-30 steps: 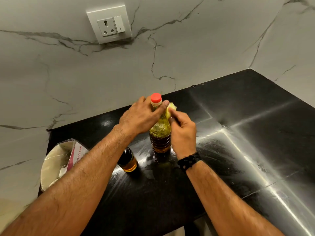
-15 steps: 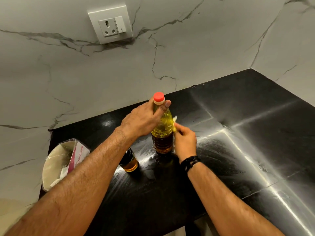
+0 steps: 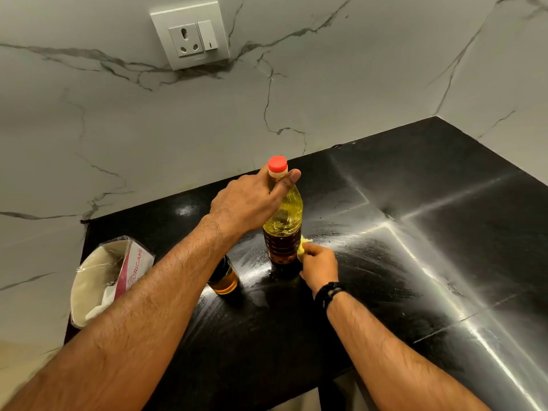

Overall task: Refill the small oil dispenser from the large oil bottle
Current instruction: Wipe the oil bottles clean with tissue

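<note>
The large oil bottle [image 3: 283, 221], clear with yellow oil and a red cap, stands upright on the black counter [image 3: 415, 232]. My left hand [image 3: 246, 203] grips its neck just under the cap. My right hand [image 3: 318, 268] pinches a small yellow cloth [image 3: 304, 246] against the bottle's lower right side. The small oil dispenser [image 3: 225, 277], dark on top with amber oil at the bottom, stands to the left of the bottle, partly hidden by my left forearm.
A plastic pack of paper tissues [image 3: 103, 277] lies at the counter's left end. A marble wall with a socket and switch [image 3: 191, 35] runs behind. Another wall closes the corner at the right. The counter's front edge runs below my forearms.
My right hand has slid the yellow cloth down the bottle's right side, from near the neck to the lower body. My left hand has kept its grip on the neck.
</note>
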